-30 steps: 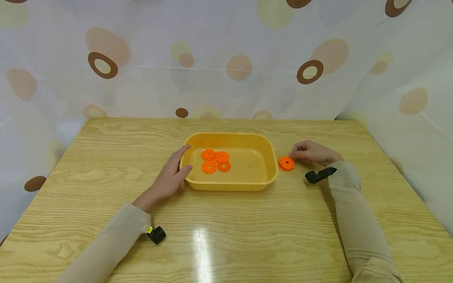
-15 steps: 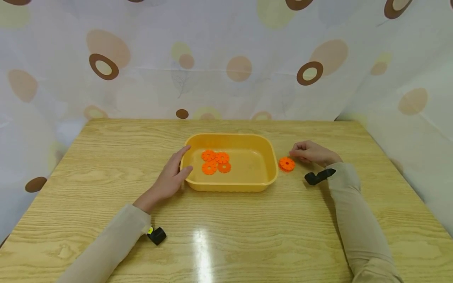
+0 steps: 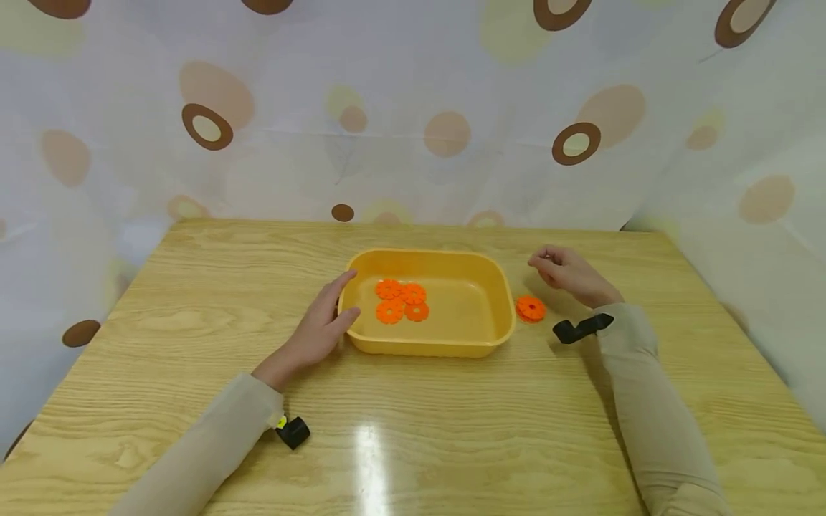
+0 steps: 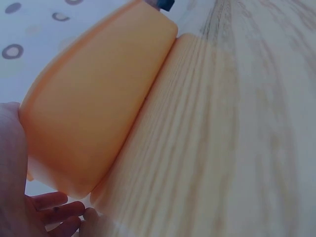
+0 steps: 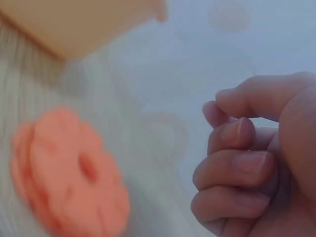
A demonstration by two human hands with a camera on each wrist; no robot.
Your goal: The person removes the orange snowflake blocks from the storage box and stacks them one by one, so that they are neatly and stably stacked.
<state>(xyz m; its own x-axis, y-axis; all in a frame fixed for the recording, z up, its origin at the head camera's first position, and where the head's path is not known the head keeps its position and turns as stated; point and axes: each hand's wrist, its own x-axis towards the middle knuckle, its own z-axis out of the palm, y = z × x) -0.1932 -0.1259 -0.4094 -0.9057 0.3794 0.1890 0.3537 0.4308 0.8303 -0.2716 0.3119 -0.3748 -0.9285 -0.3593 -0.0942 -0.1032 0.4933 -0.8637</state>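
Observation:
In the head view my left hand rests spread at the left end of a yellow plastic bin, its thumb and forefinger tips over the rim. The left wrist view shows other fingers loosely bent by the bin's lower corner. Inside the bin's left half lie several flat orange flower-shaped discs with notched edges and central holes. A small stack of like orange discs lies on the table, just right of the bin. My right hand hovers behind and right of that stack, fingers curled and thumb meeting forefinger, holding nothing.
The bin stands on a light wood-grain table. Behind it hangs a pale curtain printed with round shapes. Small black wrist cameras are strapped to both sleeves.
My right hand has lifted and moved slightly back from the disc stack, its wrist turning. The left hand stays at the bin. The whole head view has shifted a little.

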